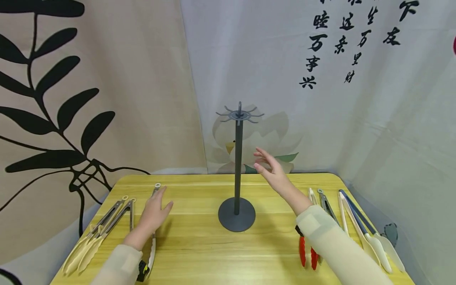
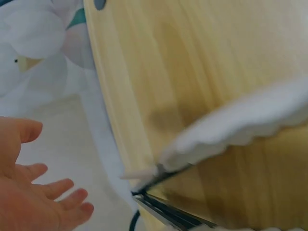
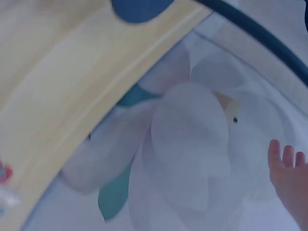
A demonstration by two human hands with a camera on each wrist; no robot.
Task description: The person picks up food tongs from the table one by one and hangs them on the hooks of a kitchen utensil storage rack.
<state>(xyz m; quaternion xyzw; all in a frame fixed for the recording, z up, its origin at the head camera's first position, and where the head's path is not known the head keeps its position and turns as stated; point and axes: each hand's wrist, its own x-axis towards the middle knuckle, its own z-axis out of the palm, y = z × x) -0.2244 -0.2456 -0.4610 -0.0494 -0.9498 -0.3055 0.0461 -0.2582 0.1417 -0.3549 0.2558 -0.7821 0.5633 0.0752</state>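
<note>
Two bare hands are up in the air, and neither one holds anything. The left hand [image 1: 153, 213] has its thumb and fingers apart, over one pair of metal tongs with white wavy tips [image 2: 240, 120]. The right hand [image 1: 272, 170] also has its thumb and fingers apart, near one tall dark grey stand with a round base [image 1: 238, 170] but not touching it. If that hand swings sideways, the thin stand could tip. If the left hand bumps the tongs, they could slide. At least six hooks [image 1: 256, 115] stick out on top. Farther out, one yellow wood-grain table [image 1: 199, 257] has maybe two cream-tipped metal tongs [image 1: 90, 245] on the left. Two red tips [image 1: 302, 251] and some long white-ended tools [image 1: 382, 255] lie right; the sleeve [image 1: 342, 245] hides some, so I cannot count them.
</note>
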